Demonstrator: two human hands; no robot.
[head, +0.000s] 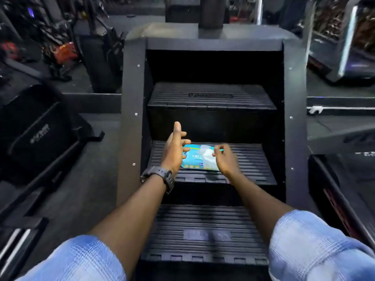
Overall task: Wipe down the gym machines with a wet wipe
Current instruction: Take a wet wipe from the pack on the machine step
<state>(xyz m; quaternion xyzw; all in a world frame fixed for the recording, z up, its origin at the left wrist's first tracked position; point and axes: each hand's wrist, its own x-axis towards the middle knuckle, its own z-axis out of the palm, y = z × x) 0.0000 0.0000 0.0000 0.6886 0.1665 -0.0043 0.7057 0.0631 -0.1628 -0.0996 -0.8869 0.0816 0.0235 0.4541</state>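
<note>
My light blue sleeves fill the bottom corners, and my bare forearms reach out over the lowest ribbed step of the black stair-climber. The pack of wet wipes lies flat on the middle step, toward its left half. My right hand comes over the pack's right end, thumb and forefinger pinched on the white wipe standing up from the opening. My left hand, with a dark watch at the wrist, has a released grip: fingers spread, forefinger pointing up, fingertips just at the pack's left edge; I cannot tell whether they touch it. The step's front edge lies just below the pack. The ribbed tread is bare to the right, up to the machine's side wall. The top step rises behind, with dark space above it.
</note>
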